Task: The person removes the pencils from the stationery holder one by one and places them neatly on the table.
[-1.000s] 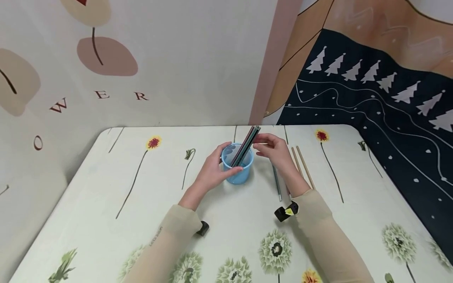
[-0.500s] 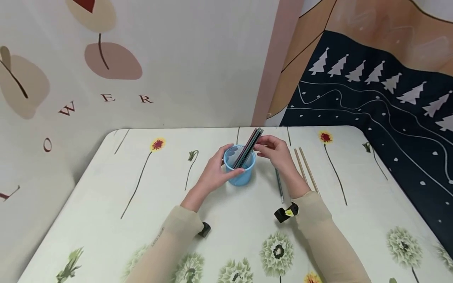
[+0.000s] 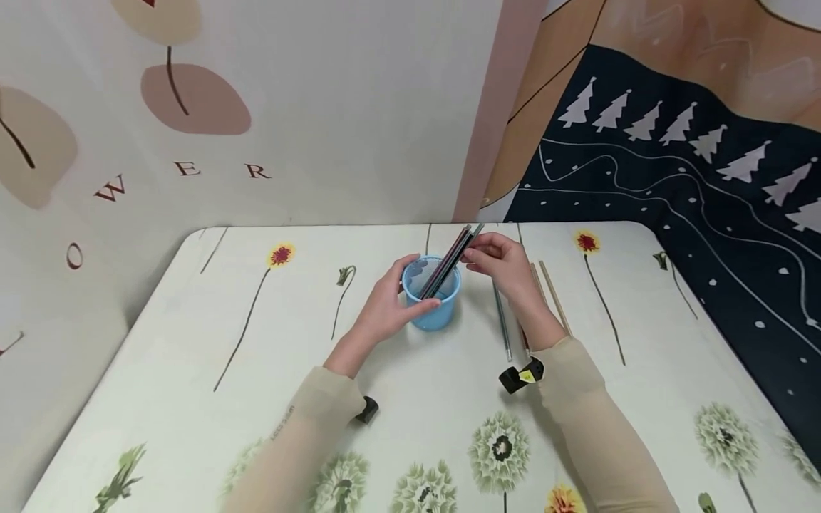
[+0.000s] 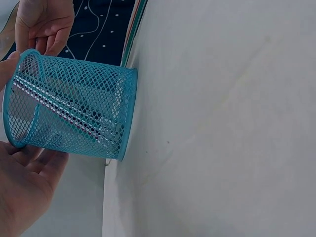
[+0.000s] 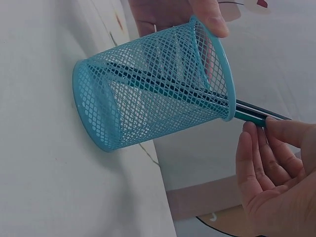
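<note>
Pencils (image 3: 448, 262) are leaning in a blue mesh cup (image 3: 432, 318) standing on the bench (image 3: 436, 388), the left hand (image 3: 385, 302) gripping its sides, the right hand (image 3: 503, 263) pinching a green pencil (image 5: 249, 117) among them; bracing the cup firmly and pinching lightly, in line with the bundle's slant, is looking safest.

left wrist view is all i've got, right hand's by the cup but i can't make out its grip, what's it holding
Observer: The right hand pinches at least one pencil just outside the mouth of the cup.
Operator: where do the upper ends go
Observer: They stick out above the cup, leaning toward the right hand.
Operator: and what's printed on the dark cloth
Observer: A row of pale trees, along with lines and dots.
</note>
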Available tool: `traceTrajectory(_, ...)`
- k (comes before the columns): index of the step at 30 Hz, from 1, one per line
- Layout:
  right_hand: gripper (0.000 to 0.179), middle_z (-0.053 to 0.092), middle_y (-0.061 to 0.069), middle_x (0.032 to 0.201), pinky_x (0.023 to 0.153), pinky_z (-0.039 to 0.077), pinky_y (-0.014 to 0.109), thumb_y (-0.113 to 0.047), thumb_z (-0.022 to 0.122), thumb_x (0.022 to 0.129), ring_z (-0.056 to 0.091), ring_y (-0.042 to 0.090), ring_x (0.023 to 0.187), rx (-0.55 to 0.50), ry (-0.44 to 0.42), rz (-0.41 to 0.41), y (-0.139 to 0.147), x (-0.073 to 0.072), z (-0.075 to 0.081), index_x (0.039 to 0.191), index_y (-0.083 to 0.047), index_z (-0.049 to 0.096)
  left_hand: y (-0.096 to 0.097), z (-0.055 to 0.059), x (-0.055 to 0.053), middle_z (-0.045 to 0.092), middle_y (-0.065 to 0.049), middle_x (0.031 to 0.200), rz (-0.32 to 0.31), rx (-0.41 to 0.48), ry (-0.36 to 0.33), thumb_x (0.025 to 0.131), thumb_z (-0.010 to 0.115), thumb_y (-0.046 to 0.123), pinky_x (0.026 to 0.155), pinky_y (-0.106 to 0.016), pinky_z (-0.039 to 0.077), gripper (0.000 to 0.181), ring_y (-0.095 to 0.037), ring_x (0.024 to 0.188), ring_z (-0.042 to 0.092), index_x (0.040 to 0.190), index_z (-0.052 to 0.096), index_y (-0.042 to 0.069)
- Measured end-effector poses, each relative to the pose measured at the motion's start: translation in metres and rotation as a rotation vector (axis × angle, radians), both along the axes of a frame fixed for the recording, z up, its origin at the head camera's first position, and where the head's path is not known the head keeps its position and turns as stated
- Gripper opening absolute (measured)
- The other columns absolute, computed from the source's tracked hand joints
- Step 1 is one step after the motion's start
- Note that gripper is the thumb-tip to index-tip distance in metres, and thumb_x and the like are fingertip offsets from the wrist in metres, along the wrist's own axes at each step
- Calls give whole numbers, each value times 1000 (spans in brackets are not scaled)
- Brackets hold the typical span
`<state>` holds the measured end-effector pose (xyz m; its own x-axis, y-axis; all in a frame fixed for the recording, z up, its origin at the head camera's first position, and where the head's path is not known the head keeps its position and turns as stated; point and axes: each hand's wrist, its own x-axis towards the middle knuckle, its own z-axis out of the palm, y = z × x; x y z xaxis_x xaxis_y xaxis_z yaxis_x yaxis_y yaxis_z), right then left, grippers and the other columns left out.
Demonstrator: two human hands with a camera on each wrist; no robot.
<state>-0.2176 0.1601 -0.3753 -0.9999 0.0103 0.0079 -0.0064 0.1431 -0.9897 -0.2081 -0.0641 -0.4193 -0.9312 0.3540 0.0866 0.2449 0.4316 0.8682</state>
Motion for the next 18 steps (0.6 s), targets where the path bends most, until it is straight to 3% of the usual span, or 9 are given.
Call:
traceTrajectory(10, 26, 68, -16, 85, 78, 58, 16, -7, 63, 97, 69, -2, 81, -26, 45, -38, 5, -2, 11, 119, 5, 59, 0, 0, -1, 47, -11, 150, -4, -4, 9, 84, 80, 37, 114, -48, 43, 89, -28, 139, 48, 154, 31, 15)
traceTrajectory(18, 18, 68, -18, 84, 78, 58, 15, -13, 66, 96, 70, 2, 83, -3, 64, -85, 13, -3, 17, 111, -3, 62, -1, 0, -1, 48, -12, 149, -10, -4, 19, 85, 80, 35, 114, -48, 42, 88, -29, 139, 48, 154, 31, 13)
